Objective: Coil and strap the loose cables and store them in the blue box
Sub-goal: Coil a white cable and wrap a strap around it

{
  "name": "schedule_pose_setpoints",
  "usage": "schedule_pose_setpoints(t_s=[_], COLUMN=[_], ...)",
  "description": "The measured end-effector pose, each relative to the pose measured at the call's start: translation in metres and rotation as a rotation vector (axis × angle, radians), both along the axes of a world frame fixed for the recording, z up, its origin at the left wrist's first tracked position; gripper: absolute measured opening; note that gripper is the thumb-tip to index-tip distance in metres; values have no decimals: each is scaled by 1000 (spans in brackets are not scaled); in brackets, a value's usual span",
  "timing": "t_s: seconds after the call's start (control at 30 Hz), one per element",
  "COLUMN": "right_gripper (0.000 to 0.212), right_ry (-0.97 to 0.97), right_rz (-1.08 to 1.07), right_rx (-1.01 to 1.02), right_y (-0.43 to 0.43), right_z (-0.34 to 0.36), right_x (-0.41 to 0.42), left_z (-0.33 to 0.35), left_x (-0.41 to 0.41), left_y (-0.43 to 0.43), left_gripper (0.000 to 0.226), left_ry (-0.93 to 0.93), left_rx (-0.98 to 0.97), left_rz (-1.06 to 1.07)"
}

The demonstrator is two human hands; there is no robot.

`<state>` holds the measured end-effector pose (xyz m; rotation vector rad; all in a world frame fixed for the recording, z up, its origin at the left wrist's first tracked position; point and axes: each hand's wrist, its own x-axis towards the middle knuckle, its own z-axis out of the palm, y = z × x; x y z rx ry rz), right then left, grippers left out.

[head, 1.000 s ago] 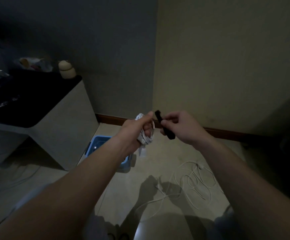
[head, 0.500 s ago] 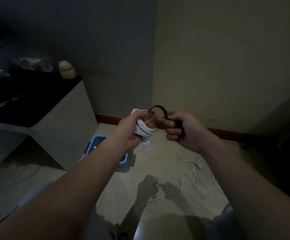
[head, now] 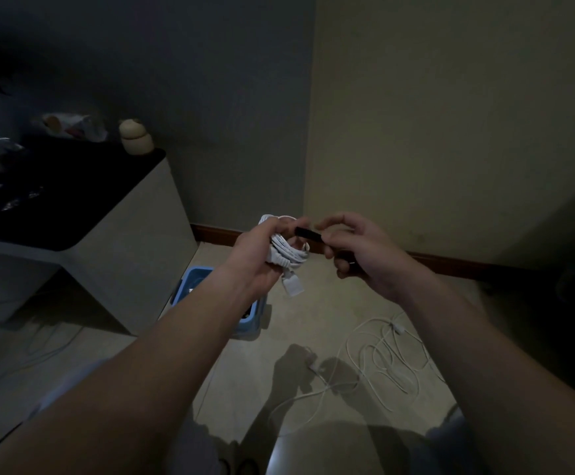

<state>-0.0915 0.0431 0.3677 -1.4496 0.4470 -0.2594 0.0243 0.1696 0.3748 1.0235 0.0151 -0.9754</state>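
Observation:
My left hand (head: 255, 255) grips a coiled white cable (head: 287, 253) in front of me, its white plug hanging below the fist. A black strap (head: 310, 234) runs from the coil to my right hand (head: 364, 252), which pinches it between thumb and fingers. Both hands are close together above the floor. The blue box (head: 193, 286) stands on the floor below my left forearm, partly hidden by it. A loose white cable (head: 385, 358) lies tangled on the floor under my right arm.
A white cabinet (head: 135, 255) with a dark top stands at the left, next to the blue box. A small beige jar (head: 135, 137) and wrapped items sit on it. Another thin cable (head: 39, 351) trails on the floor at the left. Walls meet in a corner ahead.
The black strap, curved in a loop over the coil half a second ago, now lies straight between my hands. My right hand's fingers have loosened from a fist to a pinch.

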Motion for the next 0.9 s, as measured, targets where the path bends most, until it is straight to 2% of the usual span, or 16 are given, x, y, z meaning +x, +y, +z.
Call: schedule_pose_setpoints(t_s=[0.17,0.27,0.37,0.43,0.53,0.67,0.8,0.9], right_gripper=[40,46,24,20,17,23,21,16], right_ry=[-81,-134,-188,-216,-199,-138,-141,-127], right_rz=[25,50,45,42,-26,-177,-213,-231], right_rx=[101,242,328,362,305,50,-2,-123], right_y=[-2,-2,-2,-2,-2,-1,4,8], right_z=[0,-1,0,0,0,2,3,2], right_x=[0,-1,-2,-3,-2,1,1,3], left_z=[-1,-2,-3,-4,-4,-7,-11,-11], left_x=[-2,-3,-5,-7,-8,-4,-2,-2], left_y=[0,-1,-2,-3,-3,-3,-4,-4], left_gripper=[21,21,29,29,26,10,10,9], left_ry=[-31,-44,-57,-56,-39,-84,-71,-71], left_rx=[8,16,34,8,-20,30,7,14], left_rz=[-6,-5,-27,-32,-33,-12,1,-4])
